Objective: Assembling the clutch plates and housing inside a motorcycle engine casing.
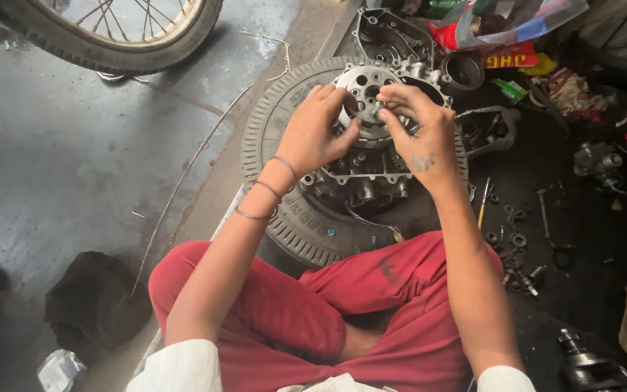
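Right hand (pixel 419 120) pinches a small bolt (pixel 379 107) over the round clutch hub (pixel 364 91); left hand (pixel 317 131) grips the hub's left rim.

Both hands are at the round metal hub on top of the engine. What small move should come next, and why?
Probably seat the small metal piece into a hole of the round hub. The right hand pinches it just above the hub, while the left hand steadies the hub's side over the engine case, which lies on a tyre.
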